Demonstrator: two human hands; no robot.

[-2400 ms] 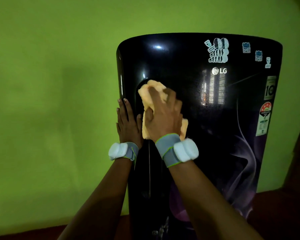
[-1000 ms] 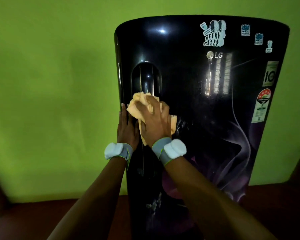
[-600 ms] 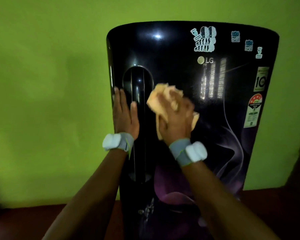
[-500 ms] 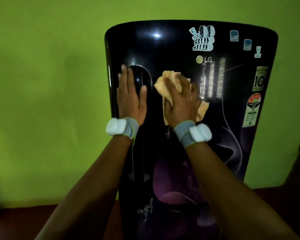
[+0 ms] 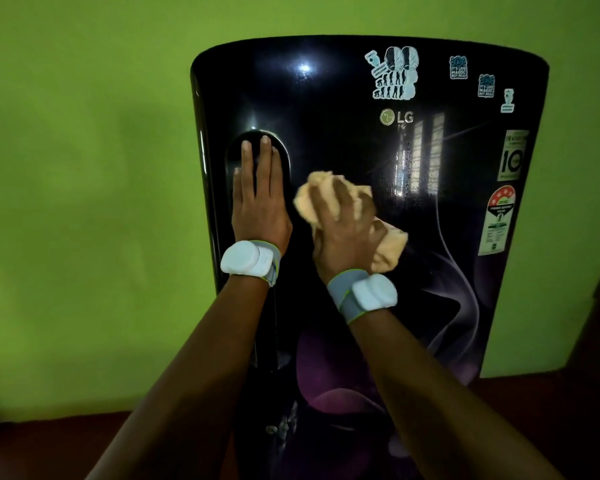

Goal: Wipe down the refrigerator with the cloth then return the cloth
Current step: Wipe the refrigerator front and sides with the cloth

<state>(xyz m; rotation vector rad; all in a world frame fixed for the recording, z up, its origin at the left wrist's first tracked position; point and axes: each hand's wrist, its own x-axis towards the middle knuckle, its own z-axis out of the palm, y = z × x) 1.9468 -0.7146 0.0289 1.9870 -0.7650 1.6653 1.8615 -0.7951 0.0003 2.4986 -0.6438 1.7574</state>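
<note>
My right hand (image 5: 343, 233) bunches the orange cloth (image 5: 388, 244) against the black LG refrigerator door (image 5: 326, 98), just right of its recessed handle (image 5: 257, 258), where my left hand (image 5: 258, 199) lies flat, fingers straight.

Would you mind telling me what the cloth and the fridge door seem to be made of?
Cloth: soft, matte peach fabric, perhaps microfibre; it bunches under the right hand. Fridge door: glossy black, likely painted metal or glass; it mirrors a window and a light.
</note>
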